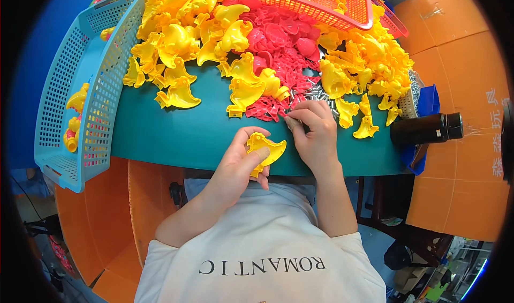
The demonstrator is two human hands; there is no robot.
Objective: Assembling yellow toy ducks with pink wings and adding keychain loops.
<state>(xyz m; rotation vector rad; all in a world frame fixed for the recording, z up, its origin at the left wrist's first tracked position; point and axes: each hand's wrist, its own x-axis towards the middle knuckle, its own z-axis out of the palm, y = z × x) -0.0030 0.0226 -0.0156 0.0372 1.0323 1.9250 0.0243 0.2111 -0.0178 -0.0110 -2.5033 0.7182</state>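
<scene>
- White fabric shirt (251, 217) lies nearest.
- Left fingers (250, 132) grip yellow curved plastic shell (274, 152) over green desk (160, 131); a slipping thumb could drop it.
- Right fingers (307, 115) pinch beside red plastic pieces (270, 108); contents unclear.

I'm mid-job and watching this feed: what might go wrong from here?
1. The left hand holds the yellow shell piece near the front edge of the green table; if the grip slips, it might fall off.
2. The right hand's fingertips are by the small red pieces, which lie tangled beside silver metal parts, so picking the wrong part, or several at once, seems possible.
</scene>
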